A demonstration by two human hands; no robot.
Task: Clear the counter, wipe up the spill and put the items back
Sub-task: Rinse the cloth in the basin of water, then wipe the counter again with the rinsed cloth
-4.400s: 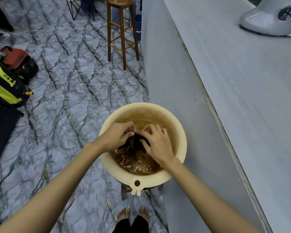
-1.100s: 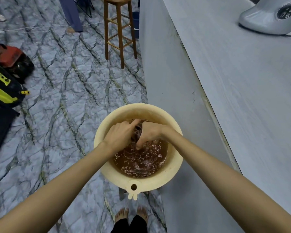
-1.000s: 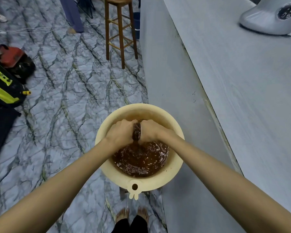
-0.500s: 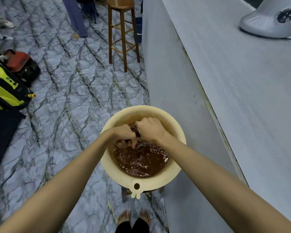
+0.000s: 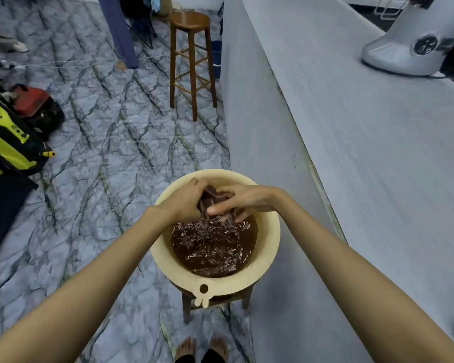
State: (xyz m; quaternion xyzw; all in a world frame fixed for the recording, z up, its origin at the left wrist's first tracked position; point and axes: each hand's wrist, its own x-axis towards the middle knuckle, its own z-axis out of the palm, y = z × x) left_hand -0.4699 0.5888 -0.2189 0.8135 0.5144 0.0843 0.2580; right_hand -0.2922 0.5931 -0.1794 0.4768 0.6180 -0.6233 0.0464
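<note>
Brown, rippled water [image 5: 212, 247] fills the cream plastic basin [image 5: 269, 247] below us, and we have both hands in its far half. Our left hand [image 5: 185, 203] and our right hand [image 5: 243, 200] meet over a dark, soaked cloth [image 5: 210, 199], which is bunched between them just above the water line, with its lower end reaching the surface. The left hand's fingers [image 5: 194, 186] are curled tight around the cloth's left side. The right hand's fingers [image 5: 220, 206] are stretched out and pressed against the cloth from the right, with some tips dipping into the water, so both hands are clamped on the cloth.

We see the basin sitting on a low wooden stool [image 5: 186, 305], whose legs show beneath the rim, and a hanging tab with a hole [image 5: 203, 290] sticks out from the basin's near edge. It stands right against the grey side panel below the tabletop [image 5: 378, 153], near that tabletop's left edge. On the far right corner of the tabletop stands a silver appliance base [image 5: 404, 51].

A tall wooden stool [image 5: 192, 58] stands on the marbled floor [image 5: 102, 153] farther along the panel. At the floor's left edge lie a black and yellow bag [image 5: 5, 142] and a red and black case [image 5: 34, 100]. Our bare feet [image 5: 199, 348] show at the bottom.
</note>
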